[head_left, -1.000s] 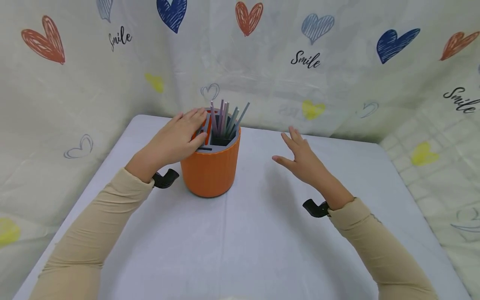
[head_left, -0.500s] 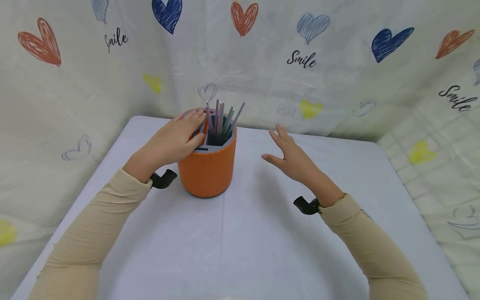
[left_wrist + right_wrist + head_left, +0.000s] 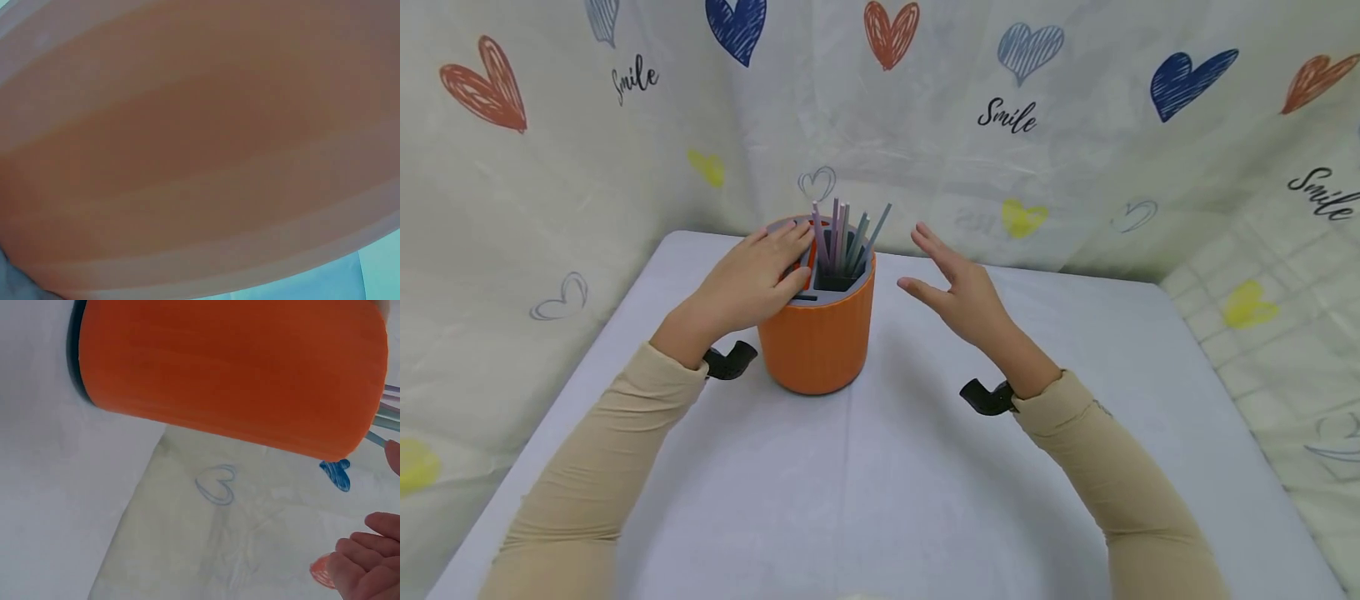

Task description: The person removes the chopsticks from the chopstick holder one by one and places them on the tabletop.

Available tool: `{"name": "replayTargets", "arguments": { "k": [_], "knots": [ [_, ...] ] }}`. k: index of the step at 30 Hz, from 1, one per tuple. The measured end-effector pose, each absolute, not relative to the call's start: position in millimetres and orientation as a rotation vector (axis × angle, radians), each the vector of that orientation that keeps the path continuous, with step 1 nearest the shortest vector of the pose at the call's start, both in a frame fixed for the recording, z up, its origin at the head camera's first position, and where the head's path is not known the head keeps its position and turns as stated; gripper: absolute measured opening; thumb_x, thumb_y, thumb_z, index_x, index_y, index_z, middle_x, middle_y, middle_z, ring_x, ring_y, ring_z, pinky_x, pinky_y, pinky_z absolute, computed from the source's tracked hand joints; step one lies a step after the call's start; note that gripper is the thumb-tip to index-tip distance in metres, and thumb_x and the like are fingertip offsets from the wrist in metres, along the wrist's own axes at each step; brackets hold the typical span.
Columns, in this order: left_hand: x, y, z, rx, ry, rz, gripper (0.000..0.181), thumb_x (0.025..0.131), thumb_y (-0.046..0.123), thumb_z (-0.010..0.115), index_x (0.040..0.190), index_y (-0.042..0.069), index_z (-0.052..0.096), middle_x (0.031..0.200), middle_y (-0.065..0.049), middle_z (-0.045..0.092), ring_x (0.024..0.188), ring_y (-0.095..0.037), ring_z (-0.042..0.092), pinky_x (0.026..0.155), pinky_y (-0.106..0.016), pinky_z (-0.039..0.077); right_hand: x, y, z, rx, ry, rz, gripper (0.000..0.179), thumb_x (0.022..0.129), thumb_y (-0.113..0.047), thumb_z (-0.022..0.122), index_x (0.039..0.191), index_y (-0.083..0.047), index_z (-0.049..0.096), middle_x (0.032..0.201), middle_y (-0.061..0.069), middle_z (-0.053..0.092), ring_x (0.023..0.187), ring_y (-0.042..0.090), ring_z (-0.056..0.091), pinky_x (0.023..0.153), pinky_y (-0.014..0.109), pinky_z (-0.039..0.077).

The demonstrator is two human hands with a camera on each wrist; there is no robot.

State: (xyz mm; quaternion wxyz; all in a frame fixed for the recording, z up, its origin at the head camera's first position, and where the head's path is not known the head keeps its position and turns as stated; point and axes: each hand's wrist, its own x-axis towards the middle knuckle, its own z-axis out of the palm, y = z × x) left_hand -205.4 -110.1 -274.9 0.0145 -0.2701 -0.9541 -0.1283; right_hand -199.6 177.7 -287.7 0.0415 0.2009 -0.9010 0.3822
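An orange round pot (image 3: 816,350) stands upright towards the back of the table, with a grey divided insert (image 3: 831,297) in its top. Several thin pastel sticks (image 3: 838,242) lean in one dark compartment; their kind cannot be told. My left hand (image 3: 741,279) rests on the left part of the pot's top, fingers extended, covering some compartments. The pot's side fills most of the left wrist view. To the right of the pot my right hand (image 3: 962,292) hovers in the air, fingers straight and thumb spread, apart from pot and sticks. It appears only partly in the right wrist view.
A white-covered table (image 3: 880,500) carries the pot. Close behind its back edge hangs a pale curtain (image 3: 925,167) printed with hearts and the word Smile. Black wrist-camera mounts (image 3: 988,397) stick out at both cuffs.
My right hand has moved left, nearer to the pot, and turned slightly. My left hand has stayed on the pot's top.
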Motion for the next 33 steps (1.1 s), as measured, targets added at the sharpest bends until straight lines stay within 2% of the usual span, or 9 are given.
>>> {"name": "replayTargets", "arguments": {
  "k": [4,7,10,16,22,28,33],
  "knots": [
    [-205,-110,-277,-0.822,-2.943,-0.406,0.056,0.099,0.036,0.028,0.147,0.009,0.024,0.155,-0.006,0.018,0.144,-0.021,0.012,0.119,-0.042,0.007,-204,168,-285,0.577,-2.593,1.478,0.062,0.083,-0.031,0.067,0.140,-0.026,0.041,0.145,-0.012,0.038,0.131,0.007,0.041,0.104,0.025,0.040],
    [-204,-111,-278,-0.808,-2.929,-0.414,0.055,0.098,0.036,0.029,0.147,0.010,0.025,0.155,-0.005,0.018,0.144,-0.020,0.013,0.118,-0.041,0.007,-207,160,-280,0.568,-2.445,1.704,0.056,0.082,-0.020,0.069,0.135,-0.017,0.050,0.138,0.000,0.050,0.125,0.012,0.049,0.098,0.024,0.046],
    [-205,-111,-278,-0.807,-2.919,-0.421,0.055,0.098,0.036,0.030,0.147,0.010,0.025,0.155,-0.005,0.019,0.144,-0.021,0.013,0.119,-0.040,0.007,-208,153,-277,0.548,-2.323,1.859,0.049,0.083,-0.016,0.069,0.130,-0.011,0.056,0.131,0.007,0.057,0.120,0.015,0.054,0.094,0.026,0.049],
    [-206,-110,-276,-0.830,-2.944,-0.409,0.056,0.099,0.038,0.028,0.148,0.011,0.023,0.155,-0.004,0.018,0.144,-0.020,0.011,0.119,-0.041,0.006,-211,138,-280,0.497,-2.116,2.071,0.039,0.083,-0.015,0.069,0.120,-0.005,0.063,0.117,0.010,0.065,0.111,0.015,0.061,0.095,0.029,0.049],
    [-207,-110,-275,-0.837,-2.971,-0.404,0.056,0.099,0.037,0.029,0.148,0.011,0.021,0.155,-0.004,0.017,0.144,-0.020,0.010,0.119,-0.042,0.005,-214,125,-282,0.473,-1.980,2.180,0.035,0.083,-0.012,0.068,0.114,0.004,0.064,0.107,0.013,0.069,0.102,0.018,0.065,0.091,0.032,0.051],
    [-207,-110,-275,-0.827,-2.978,-0.400,0.057,0.099,0.039,0.030,0.148,0.012,0.020,0.155,-0.004,0.017,0.144,-0.019,0.010,0.119,-0.041,0.005,-216,117,-284,0.422,-1.981,2.183,0.032,0.082,-0.011,0.070,0.112,0.001,0.067,0.101,0.006,0.071,0.096,0.015,0.066,0.089,0.032,0.053],
    [-207,-111,-275,-0.830,-2.976,-0.414,0.057,0.099,0.039,0.029,0.148,0.012,0.020,0.155,-0.003,0.017,0.144,-0.019,0.010,0.119,-0.042,0.005,-218,114,-285,0.388,-2.021,2.136,0.030,0.081,-0.012,0.070,0.109,0.000,0.068,0.098,0.005,0.072,0.090,0.013,0.068,0.086,0.031,0.054]
  ]
}}
